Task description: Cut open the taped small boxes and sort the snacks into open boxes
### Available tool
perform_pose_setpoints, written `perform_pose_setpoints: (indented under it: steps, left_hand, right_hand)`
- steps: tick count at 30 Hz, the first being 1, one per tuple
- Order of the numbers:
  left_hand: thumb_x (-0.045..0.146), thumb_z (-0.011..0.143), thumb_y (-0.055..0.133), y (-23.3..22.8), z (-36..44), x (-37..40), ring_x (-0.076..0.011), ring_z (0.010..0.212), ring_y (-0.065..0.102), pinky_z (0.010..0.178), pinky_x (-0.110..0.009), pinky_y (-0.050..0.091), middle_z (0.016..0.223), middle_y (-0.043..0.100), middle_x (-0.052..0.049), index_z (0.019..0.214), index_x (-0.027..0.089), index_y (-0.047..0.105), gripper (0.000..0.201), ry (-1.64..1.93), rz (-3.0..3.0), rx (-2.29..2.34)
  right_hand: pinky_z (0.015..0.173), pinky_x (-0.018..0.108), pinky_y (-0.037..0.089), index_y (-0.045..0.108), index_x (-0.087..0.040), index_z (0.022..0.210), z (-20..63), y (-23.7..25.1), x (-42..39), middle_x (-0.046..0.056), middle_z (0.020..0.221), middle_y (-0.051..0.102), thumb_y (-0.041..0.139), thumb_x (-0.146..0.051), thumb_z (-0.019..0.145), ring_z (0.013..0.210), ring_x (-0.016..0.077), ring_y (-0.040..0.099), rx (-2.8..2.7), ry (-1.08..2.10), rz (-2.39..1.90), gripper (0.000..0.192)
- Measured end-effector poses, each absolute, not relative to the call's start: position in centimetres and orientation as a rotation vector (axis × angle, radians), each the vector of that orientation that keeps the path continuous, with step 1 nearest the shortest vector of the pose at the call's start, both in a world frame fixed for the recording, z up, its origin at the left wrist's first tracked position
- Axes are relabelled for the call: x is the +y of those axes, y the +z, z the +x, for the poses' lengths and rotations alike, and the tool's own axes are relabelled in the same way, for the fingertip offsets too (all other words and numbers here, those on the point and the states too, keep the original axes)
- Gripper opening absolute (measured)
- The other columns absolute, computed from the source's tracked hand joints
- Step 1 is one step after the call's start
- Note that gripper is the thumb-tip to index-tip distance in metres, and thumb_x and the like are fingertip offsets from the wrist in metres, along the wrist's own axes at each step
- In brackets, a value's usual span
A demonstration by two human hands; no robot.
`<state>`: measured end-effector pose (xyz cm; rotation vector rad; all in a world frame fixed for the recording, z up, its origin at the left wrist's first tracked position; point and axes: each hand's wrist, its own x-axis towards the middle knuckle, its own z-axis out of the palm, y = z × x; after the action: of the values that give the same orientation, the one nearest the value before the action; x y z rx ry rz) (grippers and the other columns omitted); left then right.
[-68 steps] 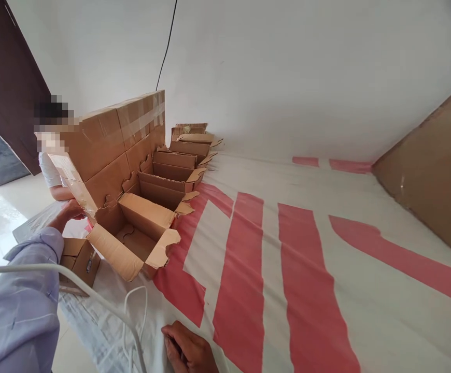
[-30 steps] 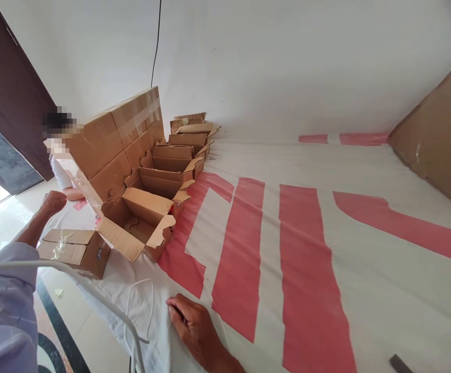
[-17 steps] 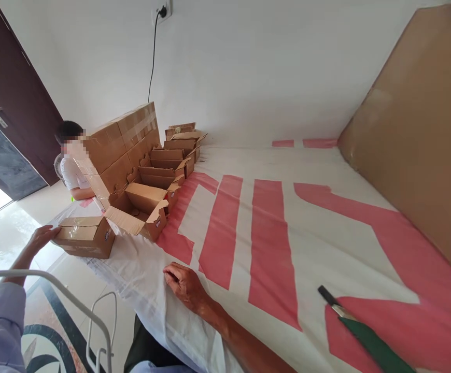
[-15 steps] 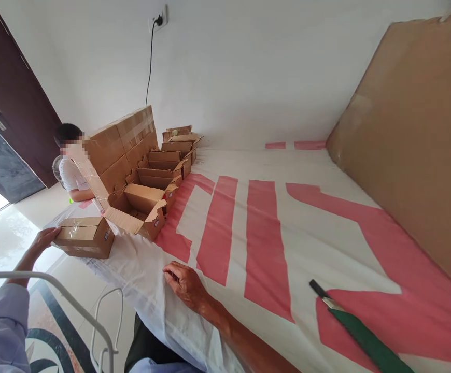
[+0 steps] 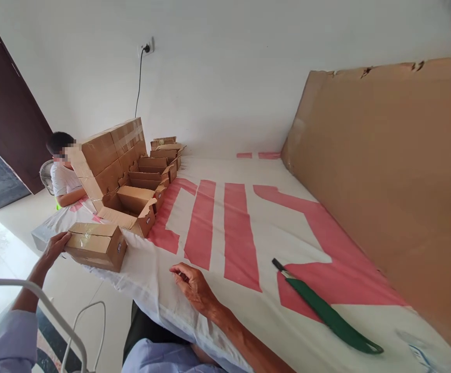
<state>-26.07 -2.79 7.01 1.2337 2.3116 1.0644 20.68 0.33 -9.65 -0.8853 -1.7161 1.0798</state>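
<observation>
A closed, taped cardboard box [image 5: 95, 248] rests at the near left edge of the cloth-covered table [image 5: 151, 274]. My left hand [image 5: 56, 246] grips the box's left end, fingertips on its top edge; the thumb is hidden. Above the white cloth, to the right of that box, my right hand [image 5: 194, 287] is loosely curled, thumb and forefinger apart, and I see nothing held in it. Just beyond the closed box stands an open cardboard box [image 5: 130, 210] with its flaps raised.
Several more open boxes [image 5: 143, 178] run back beside a stack of closed boxes [image 5: 107, 155]. Behind the stack sits a person [image 5: 64, 181]. A green-handled tool with a black tip [image 5: 322, 305] lies at the right. A large cardboard sheet [image 5: 384, 166] stands there, and a grey tube [image 5: 50, 298] curves at lower left.
My view has turned to the right. The closed box has moved right and nearer with my left hand still on it. The fingers of my right hand have loosened slightly.
</observation>
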Motion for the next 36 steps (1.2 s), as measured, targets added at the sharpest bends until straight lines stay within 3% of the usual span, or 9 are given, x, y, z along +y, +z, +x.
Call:
perform_pose_setpoints:
  steps: [3,7,11,16,23,32,36]
  left_hand:
    - [0.088,0.063,0.065,5.2,-22.8,-3.2,-0.03,0.091,0.069,0.068,-0.033,0.055,0.099,0.079,-0.009,0.11,0.017,0.08,0.087,1.046,1.302,2.278]
    - [0.083,0.077,0.062,3.6,-16.8,-3.7,-0.0342,0.109,0.071,0.083,-0.034,0.057,0.116,0.08,-0.009,0.125,0.018,0.077,0.083,1.05,1.518,2.087]
    - [0.081,0.082,0.061,2.9,-10.6,-3.8,-0.0337,0.105,0.074,0.08,-0.036,0.059,0.121,0.078,-0.012,0.14,0.018,0.069,0.087,1.066,1.563,1.914]
    - [0.08,0.082,0.064,1.8,-5.7,-3.1,-0.03,0.095,0.075,0.076,-0.037,0.061,0.127,0.075,-0.012,0.146,0.025,0.067,0.085,1.095,1.586,1.816]
    - [0.071,0.086,0.065,0.5,-3.5,-2.2,-0.0353,0.125,0.067,0.087,-0.04,0.064,0.138,0.071,-0.01,0.12,0.028,0.081,0.057,1.276,1.616,1.569]
    - [0.063,0.081,0.075,0.4,-3.6,-2.7,-0.0336,0.117,0.073,0.096,-0.045,0.062,0.138,0.073,-0.011,0.114,0.031,0.082,0.047,1.272,1.557,1.434]
    - [0.059,0.073,0.085,0.6,-3.9,-2.3,-0.0321,0.11,0.074,0.088,-0.042,0.063,0.142,0.07,-0.013,0.109,0.029,0.08,0.048,1.233,1.487,1.378]
  right_hand:
    - [0.069,0.034,0.057,0.078,-0.019,0.103,20.6,-8.9,-0.4,0.006,0.09,0.077,0.061,-0.032,0.09,0.071,0.0185,0.067,-1.686,1.151,-0.89,0.025]
    - [0.076,0.034,0.059,0.071,-0.022,0.13,20.9,-7.5,-1.9,0.011,0.12,0.075,0.066,-0.033,0.089,0.094,0.0221,0.072,-1.639,1.22,-0.869,0.042]
    - [0.096,0.04,0.059,0.063,-0.025,0.144,22.4,-6.3,-3.2,0.012,0.14,0.069,0.059,-0.044,0.101,0.12,0.027,0.069,-1.554,1.167,-0.846,0.047]
    - [0.108,0.042,0.056,0.064,-0.026,0.146,25.7,-6.5,-3.1,0.012,0.144,0.069,0.047,-0.053,0.106,0.13,0.0291,0.066,-1.45,1.086,-0.926,0.051]
    - [0.114,0.044,0.052,0.07,-0.024,0.14,28.4,-7.4,-1.9,0.012,0.14,0.072,0.041,-0.061,0.107,0.133,0.0293,0.065,-1.362,0.983,-1.008,0.057]
    - [0.113,0.05,0.055,0.072,-0.023,0.139,28.4,-8.4,-1.6,0.013,0.134,0.076,0.034,-0.061,0.108,0.128,0.0322,0.068,-1.386,0.939,-1.031,0.062]
    - [0.112,0.051,0.056,0.074,-0.024,0.136,28.4,-8.5,-1.4,0.013,0.133,0.077,0.036,-0.061,0.108,0.128,0.033,0.068,-1.378,0.956,-1.014,0.061]
